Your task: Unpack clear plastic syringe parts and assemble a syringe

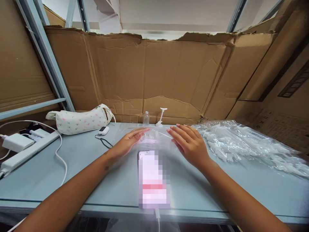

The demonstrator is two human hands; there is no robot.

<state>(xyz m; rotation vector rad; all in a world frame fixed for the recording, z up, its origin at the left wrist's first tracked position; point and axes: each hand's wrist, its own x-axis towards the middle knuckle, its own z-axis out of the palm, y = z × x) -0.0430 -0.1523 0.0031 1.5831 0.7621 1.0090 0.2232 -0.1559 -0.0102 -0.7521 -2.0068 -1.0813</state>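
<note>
My left hand lies flat, fingers stretched out, on a clear plastic bag spread on the grey table. My right hand rests palm down on the same bag, fingers extended toward the left hand. Small white pieces show faintly through the bag between the two hands. A phone with a lit screen lies just in front of my hands, a white cable leaving its near end.
A large heap of clear plastic bags fills the right side. A floral pouch, small white device, small bottle and white pump piece stand at the back. A power strip with chargers lies left. Cardboard walls surround.
</note>
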